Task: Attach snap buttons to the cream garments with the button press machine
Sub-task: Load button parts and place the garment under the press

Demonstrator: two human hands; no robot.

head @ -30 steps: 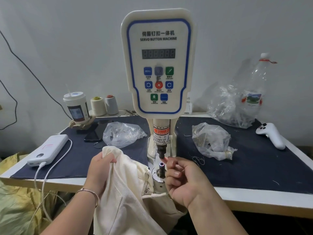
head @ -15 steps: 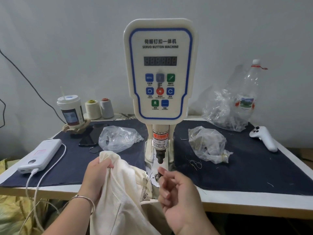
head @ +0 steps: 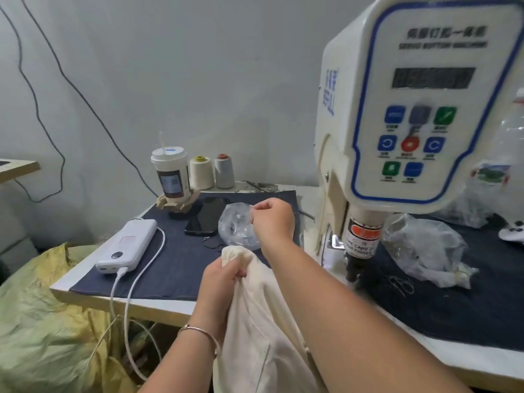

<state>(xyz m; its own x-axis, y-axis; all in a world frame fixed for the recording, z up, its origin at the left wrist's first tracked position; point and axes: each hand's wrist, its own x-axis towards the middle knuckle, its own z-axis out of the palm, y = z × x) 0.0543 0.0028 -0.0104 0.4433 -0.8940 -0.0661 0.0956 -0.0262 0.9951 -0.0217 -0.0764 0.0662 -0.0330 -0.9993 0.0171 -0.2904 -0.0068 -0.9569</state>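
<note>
- Cream fabric garment (head: 255,330): bunched, long axis running from the lower frame edge up and slightly left, top corner poking up at the near table edge, left of the cream-and-blue button press machine (head: 419,109).
- Left hand (head: 219,285): fingers curled tight round the garment's top corner, gripping it in a fist.
- Right hand (head: 273,221): reaches across to the clear crinkled plastic bag (head: 238,228) on the dark blue table cloth (head: 170,268); thumb and forefinger look to be pinching the bag's upper rim, though motion blur makes contact hard to confirm.
- Right forearm crosses over the garment, between it and the machine's press head (head: 360,251).
- Left of the bag: black phone (head: 208,219), then white power bank (head: 127,245) with white cable dropping over the table's front edge.
- Open cloth between power bank and garment.
- Right of the machine: second clear plastic bag (head: 425,251), close to the press head.
</note>
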